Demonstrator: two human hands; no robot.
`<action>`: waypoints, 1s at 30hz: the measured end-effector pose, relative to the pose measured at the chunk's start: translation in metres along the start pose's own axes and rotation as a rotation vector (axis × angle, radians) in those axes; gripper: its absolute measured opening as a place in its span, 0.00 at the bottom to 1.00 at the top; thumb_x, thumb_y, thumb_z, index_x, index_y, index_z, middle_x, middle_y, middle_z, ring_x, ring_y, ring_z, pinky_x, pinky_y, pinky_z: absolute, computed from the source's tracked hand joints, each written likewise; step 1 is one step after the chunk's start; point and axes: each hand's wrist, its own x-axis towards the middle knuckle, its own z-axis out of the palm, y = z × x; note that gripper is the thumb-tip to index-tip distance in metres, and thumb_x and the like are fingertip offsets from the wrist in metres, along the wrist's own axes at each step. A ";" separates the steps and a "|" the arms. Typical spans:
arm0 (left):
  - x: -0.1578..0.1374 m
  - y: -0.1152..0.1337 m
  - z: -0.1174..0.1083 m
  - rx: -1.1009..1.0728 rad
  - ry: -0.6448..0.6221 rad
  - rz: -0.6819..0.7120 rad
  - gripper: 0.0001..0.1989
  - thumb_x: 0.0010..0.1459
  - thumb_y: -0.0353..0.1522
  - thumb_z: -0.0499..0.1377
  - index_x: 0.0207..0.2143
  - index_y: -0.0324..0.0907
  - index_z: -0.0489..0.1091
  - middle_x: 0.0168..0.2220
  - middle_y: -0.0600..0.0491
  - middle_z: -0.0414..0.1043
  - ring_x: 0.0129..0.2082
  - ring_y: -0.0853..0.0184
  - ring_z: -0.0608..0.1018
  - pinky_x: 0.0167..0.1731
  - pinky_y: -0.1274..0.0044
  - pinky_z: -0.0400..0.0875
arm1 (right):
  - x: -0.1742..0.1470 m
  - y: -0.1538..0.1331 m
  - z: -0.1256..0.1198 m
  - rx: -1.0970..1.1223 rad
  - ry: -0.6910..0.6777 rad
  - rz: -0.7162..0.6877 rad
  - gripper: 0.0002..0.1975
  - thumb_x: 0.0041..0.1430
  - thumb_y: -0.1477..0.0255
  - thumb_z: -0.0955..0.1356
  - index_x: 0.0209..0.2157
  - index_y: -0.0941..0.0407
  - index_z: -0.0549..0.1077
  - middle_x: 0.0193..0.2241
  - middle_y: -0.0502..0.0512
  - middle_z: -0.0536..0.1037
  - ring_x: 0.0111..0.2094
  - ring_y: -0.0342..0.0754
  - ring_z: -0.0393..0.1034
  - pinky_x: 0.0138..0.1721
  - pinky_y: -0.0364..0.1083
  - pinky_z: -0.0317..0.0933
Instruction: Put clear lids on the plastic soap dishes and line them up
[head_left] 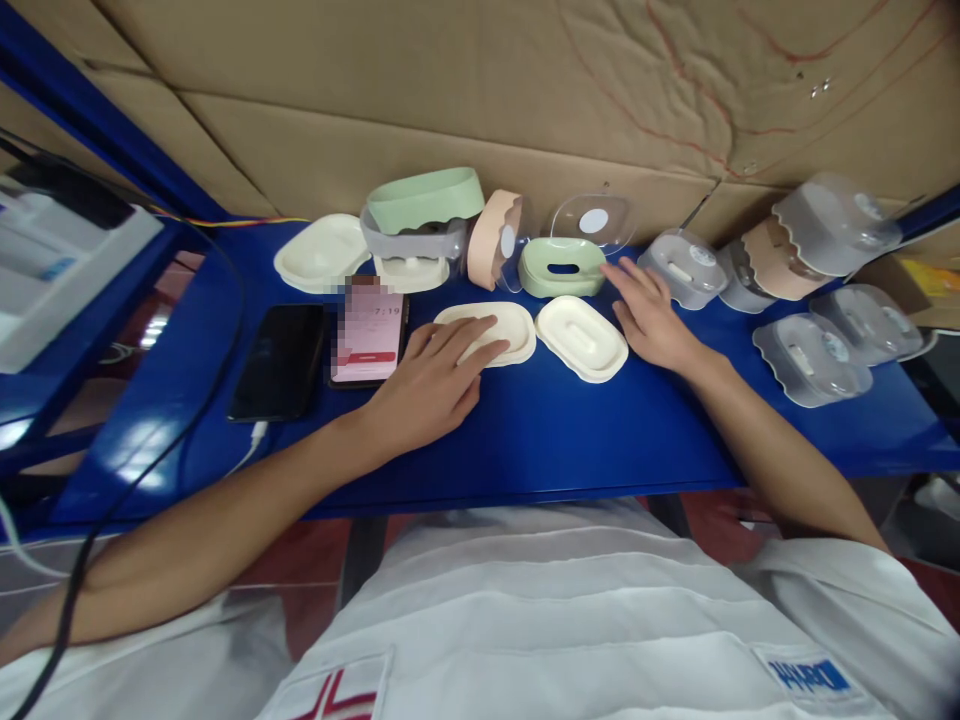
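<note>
My left hand (435,385) rests with spread fingers on a cream oval tray (517,335), its fingertips over the middle of the piece. A second cream oval tray (583,340) lies at an angle just right of it. My right hand (649,315) has its fingers apart, with the index fingertip at the right edge of a light green oval dish (562,277) that has a dark slot in it. Whether that fingertip presses on the dish I cannot tell. Behind the dish leans a clear lid (616,225) with a round white sticker.
Two phones, one dark (277,362) and one lit (371,335), lie at left on the blue table (540,440). Behind stand a green band (427,200), a peach band (489,240) and a cream dish (322,252). Clear-lidded boxes (814,360) stand at right, some stacked. Cardboard (450,90) walls the back.
</note>
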 end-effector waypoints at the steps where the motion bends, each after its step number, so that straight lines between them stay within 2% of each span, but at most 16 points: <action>1: -0.001 0.000 0.001 -0.006 -0.021 0.029 0.25 0.71 0.24 0.52 0.68 0.39 0.65 0.72 0.37 0.64 0.69 0.45 0.70 0.64 0.52 0.66 | 0.000 0.007 0.003 -0.040 -0.006 0.026 0.29 0.77 0.62 0.58 0.74 0.50 0.61 0.69 0.65 0.70 0.71 0.68 0.60 0.69 0.74 0.50; 3: -0.002 0.000 0.004 -0.012 -0.048 0.050 0.25 0.71 0.24 0.51 0.69 0.40 0.64 0.72 0.38 0.65 0.70 0.47 0.70 0.66 0.51 0.64 | 0.000 0.014 0.004 -0.130 0.005 0.051 0.27 0.75 0.59 0.63 0.69 0.50 0.70 0.61 0.66 0.75 0.64 0.70 0.66 0.66 0.74 0.52; 5: -0.002 -0.002 0.006 -0.019 -0.054 0.040 0.24 0.72 0.25 0.51 0.67 0.40 0.66 0.70 0.38 0.68 0.69 0.47 0.71 0.65 0.51 0.65 | -0.002 0.014 -0.001 -0.208 0.041 0.055 0.22 0.72 0.56 0.66 0.60 0.50 0.78 0.54 0.64 0.79 0.59 0.69 0.69 0.65 0.73 0.53; 8: -0.002 -0.003 0.007 -0.022 -0.059 0.023 0.22 0.73 0.27 0.51 0.66 0.39 0.68 0.69 0.36 0.68 0.68 0.46 0.73 0.62 0.52 0.68 | -0.007 -0.002 -0.017 -0.221 0.099 0.047 0.18 0.72 0.56 0.67 0.50 0.52 0.82 0.50 0.62 0.80 0.55 0.67 0.73 0.62 0.69 0.58; 11: -0.001 -0.003 0.005 -0.032 -0.071 0.013 0.22 0.74 0.27 0.51 0.66 0.39 0.68 0.69 0.36 0.68 0.68 0.45 0.73 0.60 0.53 0.71 | -0.016 -0.032 -0.033 -0.160 0.069 0.008 0.16 0.71 0.56 0.68 0.47 0.53 0.79 0.53 0.63 0.80 0.54 0.64 0.76 0.55 0.61 0.66; 16: 0.000 -0.005 0.004 -0.058 -0.081 -0.037 0.22 0.74 0.30 0.52 0.67 0.39 0.68 0.70 0.35 0.67 0.70 0.44 0.71 0.63 0.50 0.70 | -0.031 -0.086 -0.033 -0.190 -0.164 -0.123 0.14 0.72 0.57 0.68 0.45 0.54 0.73 0.51 0.63 0.82 0.48 0.60 0.78 0.49 0.56 0.66; 19: 0.000 -0.007 0.007 -0.093 -0.074 -0.060 0.23 0.74 0.31 0.53 0.68 0.37 0.67 0.71 0.33 0.65 0.71 0.43 0.69 0.66 0.48 0.68 | -0.034 -0.102 -0.026 -0.248 -0.213 -0.168 0.17 0.72 0.57 0.69 0.48 0.56 0.74 0.52 0.67 0.82 0.50 0.63 0.78 0.48 0.57 0.66; 22: 0.001 -0.007 0.007 -0.128 -0.044 -0.060 0.26 0.74 0.31 0.54 0.71 0.36 0.62 0.71 0.31 0.63 0.73 0.44 0.66 0.68 0.47 0.66 | -0.034 -0.104 -0.024 -0.230 -0.230 -0.229 0.15 0.73 0.63 0.69 0.52 0.58 0.74 0.55 0.69 0.81 0.56 0.65 0.76 0.52 0.59 0.67; 25: 0.001 -0.004 0.005 -0.152 0.011 0.045 0.27 0.75 0.32 0.56 0.73 0.38 0.60 0.72 0.32 0.62 0.74 0.46 0.65 0.70 0.50 0.65 | -0.035 -0.101 -0.027 -0.139 -0.278 -0.333 0.12 0.74 0.67 0.68 0.53 0.58 0.75 0.59 0.68 0.79 0.60 0.65 0.75 0.56 0.61 0.68; 27: 0.001 -0.001 0.002 -0.163 0.008 0.182 0.24 0.75 0.32 0.57 0.70 0.41 0.64 0.73 0.35 0.62 0.74 0.48 0.66 0.70 0.51 0.65 | -0.034 -0.097 -0.028 -0.016 -0.291 -0.409 0.11 0.75 0.67 0.68 0.52 0.57 0.76 0.60 0.66 0.79 0.62 0.63 0.74 0.59 0.61 0.69; 30: -0.001 0.005 0.000 -0.197 -0.052 0.351 0.18 0.75 0.32 0.58 0.64 0.43 0.71 0.69 0.39 0.69 0.70 0.51 0.71 0.70 0.55 0.67 | -0.027 -0.084 -0.021 0.263 -0.205 -0.452 0.12 0.77 0.66 0.66 0.54 0.52 0.78 0.61 0.60 0.80 0.64 0.56 0.74 0.64 0.57 0.67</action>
